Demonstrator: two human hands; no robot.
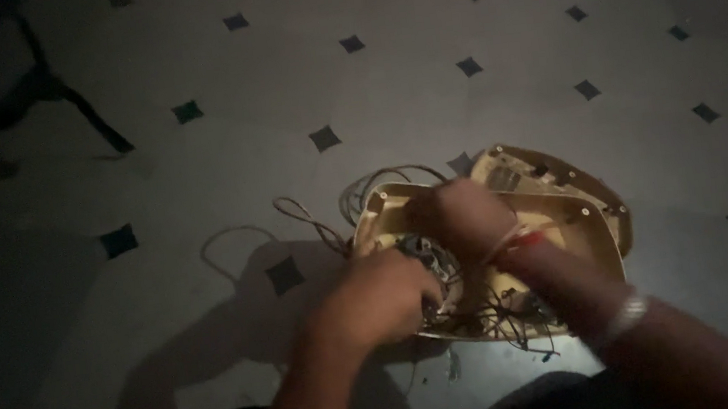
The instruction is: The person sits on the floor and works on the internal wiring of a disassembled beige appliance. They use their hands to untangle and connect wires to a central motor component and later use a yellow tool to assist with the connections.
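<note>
Lying beside the cream housing, loose cord loops across tiled floor.

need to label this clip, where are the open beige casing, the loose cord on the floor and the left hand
open beige casing [585, 233]: head view, bare inner wall at its right side
loose cord [229, 235]: head view, pale loop on the tiles
left hand [385, 299]: head view, back of the hand

I see pale tiled floor w/ small dark diamond insets. On it: opened cream plastic casing; loose cable loops just left of casing; dark chair leg far upper-left of casing.
</note>
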